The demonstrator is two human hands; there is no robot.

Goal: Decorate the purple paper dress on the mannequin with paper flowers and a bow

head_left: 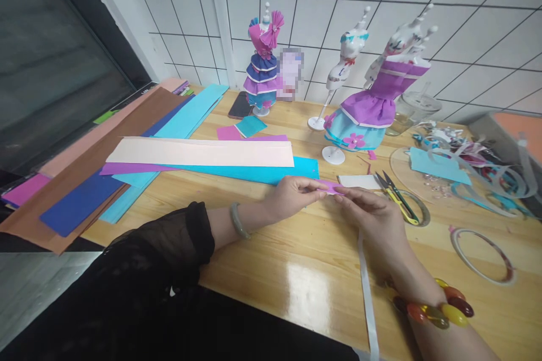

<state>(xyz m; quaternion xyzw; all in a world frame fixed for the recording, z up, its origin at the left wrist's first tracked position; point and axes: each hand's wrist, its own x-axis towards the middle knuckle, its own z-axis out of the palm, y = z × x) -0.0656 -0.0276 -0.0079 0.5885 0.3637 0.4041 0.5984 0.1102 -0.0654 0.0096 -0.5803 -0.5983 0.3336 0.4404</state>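
My left hand and my right hand pinch a small purple strip of paper between them, above the table. The strip's ends are hidden under my fingers; a pale edge shows below it. A narrow white ribbon-like strip runs from beneath my right hand to the table's front edge. Right of that hand lie thread snips with yellow and green handles, partly over a tape ring. Behind my fingers is a white rectangular piece.
Long crepe-like paper sheets, including a cream one and a blue one, cover the left. Dressed mannequins and a bare white one stand behind. A phone, a ring of tape and a cup lie around.
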